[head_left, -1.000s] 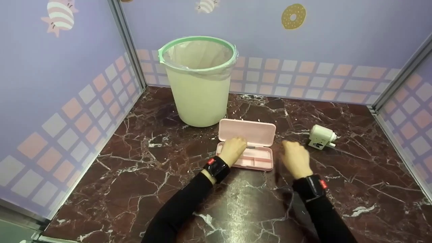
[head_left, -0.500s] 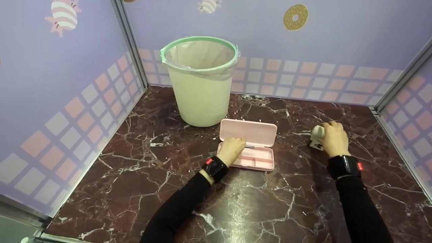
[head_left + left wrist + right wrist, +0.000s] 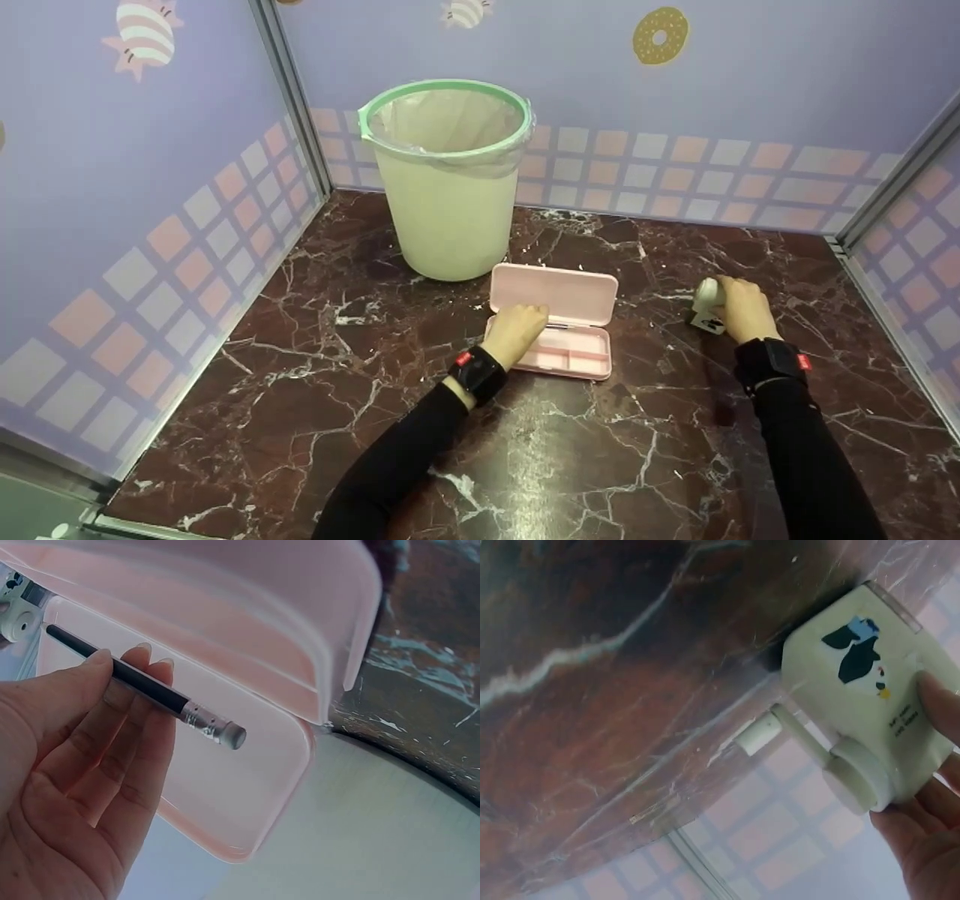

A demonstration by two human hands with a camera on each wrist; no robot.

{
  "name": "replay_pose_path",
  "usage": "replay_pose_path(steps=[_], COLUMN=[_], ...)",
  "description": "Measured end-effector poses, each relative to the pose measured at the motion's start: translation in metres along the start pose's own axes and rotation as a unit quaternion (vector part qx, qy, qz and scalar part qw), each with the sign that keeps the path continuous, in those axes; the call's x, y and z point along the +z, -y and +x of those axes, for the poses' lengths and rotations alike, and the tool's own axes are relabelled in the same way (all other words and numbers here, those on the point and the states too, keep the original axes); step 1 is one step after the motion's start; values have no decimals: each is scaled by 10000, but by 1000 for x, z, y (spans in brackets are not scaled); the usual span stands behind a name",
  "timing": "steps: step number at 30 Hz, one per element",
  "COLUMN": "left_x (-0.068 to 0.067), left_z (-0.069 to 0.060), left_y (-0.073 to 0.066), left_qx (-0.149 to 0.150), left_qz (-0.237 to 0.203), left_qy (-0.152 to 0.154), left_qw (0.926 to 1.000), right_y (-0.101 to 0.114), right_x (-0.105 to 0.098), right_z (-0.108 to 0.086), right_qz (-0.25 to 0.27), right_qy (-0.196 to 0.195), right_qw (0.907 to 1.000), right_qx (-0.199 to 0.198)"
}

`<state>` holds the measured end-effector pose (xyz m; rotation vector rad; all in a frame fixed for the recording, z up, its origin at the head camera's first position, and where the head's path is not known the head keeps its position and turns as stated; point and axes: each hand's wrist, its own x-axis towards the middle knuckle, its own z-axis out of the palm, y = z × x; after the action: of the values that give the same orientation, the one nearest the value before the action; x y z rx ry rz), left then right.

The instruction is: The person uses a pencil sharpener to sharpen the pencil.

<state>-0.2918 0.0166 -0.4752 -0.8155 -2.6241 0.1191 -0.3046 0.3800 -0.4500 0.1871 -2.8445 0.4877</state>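
A pink pencil case [image 3: 553, 294] lies open on the marble table, its lid tilted back. Over its left part, my left hand [image 3: 516, 334] pinches a black pencil [image 3: 142, 681] with a grey eraser end between thumb and fingers; the left wrist view shows the hand [image 3: 82, 772] just above the case's tray [image 3: 217, 787]. Off to the right, my right hand [image 3: 746, 311] holds a cream pencil sharpener [image 3: 706, 315] by its side. In the right wrist view the fingers of that hand [image 3: 934, 817] wrap the sharpener [image 3: 870, 682], whose crank handle [image 3: 802, 736] faces the camera.
A pale bin [image 3: 450, 217] with a green rim and a plastic liner stands behind the case, to its left. Patterned panels [image 3: 570, 75] enclose the table [image 3: 285, 405] at the back and both sides. Small white crumbs lie near the bin.
My right hand has moved right from beside the case to the sharpener and taken hold of it. My left hand has stayed over the case with the pencil.
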Motion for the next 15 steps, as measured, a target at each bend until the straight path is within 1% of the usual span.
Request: replay_pose_path(steps=[2, 3, 7, 9, 10, 12, 15], left_x=[0, 9, 10, 11, 2, 2, 2], left_z=[0, 1, 2, 2, 1, 1, 1], left_y=[0, 2, 2, 2, 0, 0, 0], left_qx=[14, 67, 119, 124, 80, 62, 46], left_qz=[-1, 52, 70, 76, 36, 53, 69], left_qy=[-61, -188, -95, -95, 25, -3, 110], left_qw=[10000, 9998, 9999, 9998, 10000, 10000, 9999], right_y=[0, -1, 0, 0, 1, 3, 7], right_x=[-1, -2, -5, -7, -8, -10, -12], right_z=[0, 0, 0, -2, -2, -4, -6], right_qz=[-9, -16, -41, -60, -61, -28, 16], right_qy=[2, 8, 68, 107, 141, 223, 393], right_qw=[10000, 10000, 9999, 9998, 9997, 9995, 9990], right_qx=[-15, -15, -111, -167, -197, -237, -217])
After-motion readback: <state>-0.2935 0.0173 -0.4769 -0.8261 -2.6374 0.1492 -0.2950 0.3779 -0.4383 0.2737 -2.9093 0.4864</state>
